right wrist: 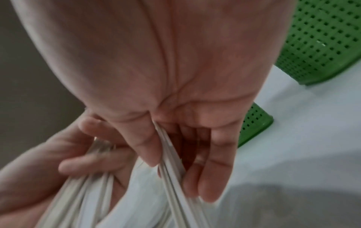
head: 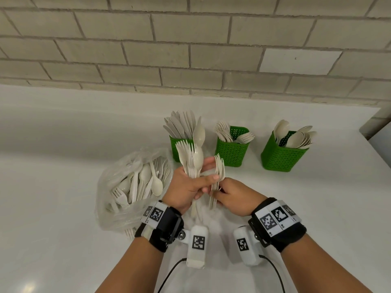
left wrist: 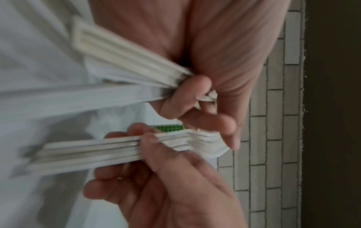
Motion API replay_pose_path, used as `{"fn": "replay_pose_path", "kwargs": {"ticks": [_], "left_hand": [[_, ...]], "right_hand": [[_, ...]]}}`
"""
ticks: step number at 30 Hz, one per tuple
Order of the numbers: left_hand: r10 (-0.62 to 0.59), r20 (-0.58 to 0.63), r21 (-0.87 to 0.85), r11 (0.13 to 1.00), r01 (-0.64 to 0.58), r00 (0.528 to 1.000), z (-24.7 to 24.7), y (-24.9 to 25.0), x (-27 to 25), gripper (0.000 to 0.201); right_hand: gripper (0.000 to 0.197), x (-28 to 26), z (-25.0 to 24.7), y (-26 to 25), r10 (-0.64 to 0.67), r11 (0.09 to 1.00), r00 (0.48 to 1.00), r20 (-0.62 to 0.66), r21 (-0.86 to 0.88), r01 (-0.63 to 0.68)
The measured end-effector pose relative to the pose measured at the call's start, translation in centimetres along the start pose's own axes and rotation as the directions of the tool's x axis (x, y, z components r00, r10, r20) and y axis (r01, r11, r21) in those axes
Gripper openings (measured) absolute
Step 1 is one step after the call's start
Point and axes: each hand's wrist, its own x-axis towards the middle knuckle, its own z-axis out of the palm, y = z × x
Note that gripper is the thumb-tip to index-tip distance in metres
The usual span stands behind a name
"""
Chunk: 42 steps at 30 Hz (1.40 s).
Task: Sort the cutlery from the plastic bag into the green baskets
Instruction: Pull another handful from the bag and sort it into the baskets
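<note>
My left hand (head: 187, 187) grips a mixed bundle of beige plastic forks and spoons (head: 191, 158) upright above the counter. Right beside it, my right hand (head: 231, 197) pinches a neat stack of forks (head: 219, 173) by the handles. In the left wrist view the fork stack (left wrist: 117, 152) lies under the right thumb. Behind the hands stand three green baskets: the left basket (head: 174, 148) holds knives, the middle basket (head: 231, 154) forks, the right basket (head: 282, 157) spoons. The clear plastic bag (head: 118, 208), with several pieces of cutlery inside, lies left of my hands.
Everything sits on a white counter (head: 63, 166) against a pale brick wall (head: 190, 49). The counter's right edge (head: 380, 153) runs close to the right basket. Cables trail from the wrist cameras toward me.
</note>
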Motion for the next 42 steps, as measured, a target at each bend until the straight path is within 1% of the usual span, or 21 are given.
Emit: {"fn": "replay_pose_path", "kwargs": {"ticks": [2, 3, 6, 8, 10, 11, 12, 13, 16, 18, 21, 24, 28, 30, 33, 35, 36, 40, 42], "left_hand": [[0.005, 0.003, 0.018, 1.000, -0.005, 1.000, 0.0, 0.5, 0.7, 0.047], [0.001, 0.009, 0.038, 0.999, -0.001, 1.000, 0.1, 0.5, 1.0, 0.046], [-0.016, -0.013, 0.050, 0.999, 0.016, 1.000, 0.5, 0.6, 1.3, 0.033], [-0.010, -0.054, 0.004, 1.000, 0.010, 0.999, 0.7, 0.5, 1.2, 0.030], [-0.011, -0.067, -0.043, 0.999, 0.008, 0.998, 0.9, 0.5, 1.2, 0.031], [-0.012, -0.062, -0.052, 0.999, 0.008, 0.998, 0.8, 0.5, 1.2, 0.031], [-0.013, -0.052, -0.054, 0.998, 0.010, 0.999, 0.9, 0.6, 1.3, 0.031], [-0.017, -0.038, -0.055, 0.998, 0.015, 0.999, 0.9, 0.7, 1.3, 0.031], [-0.047, 0.018, -0.086, 0.995, 0.049, 0.999, 0.7, 1.1, 1.0, 0.037], [-0.053, 0.038, -0.122, 0.991, 0.058, 0.998, 0.5, 1.1, 1.0, 0.040], [-0.031, 0.024, -0.211, 0.977, 0.035, 0.999, 0.1, 0.9, 1.0, 0.035], [0.001, 0.017, -0.285, 0.959, 0.004, 1.000, 0.0, 1.2, 0.9, 0.030], [-0.019, -0.076, -0.253, 0.967, -0.001, 0.997, -0.7, 1.3, 0.8, 0.031], [-0.041, -0.116, -0.250, 0.968, 0.011, 0.992, -1.2, 1.1, 0.8, 0.031], [-0.092, -0.144, -0.256, 0.965, 0.053, 0.985, -1.7, 0.9, 0.7, 0.024], [-0.111, -0.152, -0.226, 0.971, 0.075, 0.982, -1.8, 0.6, 0.5, 0.022], [-0.111, -0.156, -0.213, 0.974, 0.076, 0.982, -1.8, 0.5, 0.5, 0.022], [-0.099, -0.145, -0.206, 0.976, 0.068, 0.985, -1.6, 0.4, 0.5, 0.029], [-0.095, -0.133, -0.212, 0.975, 0.065, 0.986, -1.6, 0.5, 0.5, 0.030]], "right_hand": [[0.041, 0.1, -0.1, -0.3, 0.017, 0.996, 1.000, 0.004, -0.090, -0.017], [0.041, 0.3, -0.1, -0.1, 0.007, 0.994, 1.000, 0.010, -0.108, -0.005], [0.024, 0.3, -0.4, -0.7, -0.050, 0.992, 0.999, 0.010, -0.112, 0.051], [0.016, 0.0, -0.8, -1.6, -0.086, 0.996, 0.994, -0.061, -0.043, 0.083], [0.018, -0.2, -1.3, -2.0, -0.132, 0.990, 0.976, -0.176, 0.032, 0.140], [0.015, -0.1, -1.4, -2.0, -0.147, 0.985, 0.965, -0.218, 0.058, 0.163], [0.010, -0.1, -1.5, -2.0, -0.136, 0.986, 0.959, -0.250, 0.059, 0.155], [0.010, 0.0, -1.5, -1.6, -0.131, 0.987, 0.952, -0.276, 0.055, 0.152], [0.019, 0.3, -1.3, -1.0, -0.084, 0.992, 0.938, -0.338, 0.058, 0.110], [0.024, 0.3, -0.8, -0.8, -0.091, 0.988, 0.930, -0.357, 0.085, 0.129], [0.018, 0.6, -0.6, -0.5, -0.085, 0.986, 0.924, -0.372, 0.101, 0.131], [0.015, 0.5, -0.6, -0.3, -0.068, 0.982, 0.898, -0.434, 0.130, 0.138], [0.009, 0.4, -0.7, 0.2, 0.030, 0.966, 0.891, -0.453, 0.242, 0.090], [0.008, 0.3, -1.7, -0.2, 0.061, 0.964, 0.871, -0.487, 0.257, 0.076], [0.011, 0.0, -4.6, -1.5, 0.047, 0.951, 0.816, -0.576, 0.275, 0.139], [0.013, -0.1, -6.9, -2.5, 0.015, 0.955, 0.774, -0.633, 0.237, 0.176], [0.013, 0.0, -8.0, -2.8, 0.000, 0.964, 0.757, -0.653, 0.200, 0.173], [0.010, 1.1, -11.7, -3.1, -0.006, 0.993, 0.691, -0.723, 0.075, 0.087], [0.019, 1.8, -12.7, -3.0, -0.032, 0.999, 0.673, -0.739, -0.017, 0.030]]}}
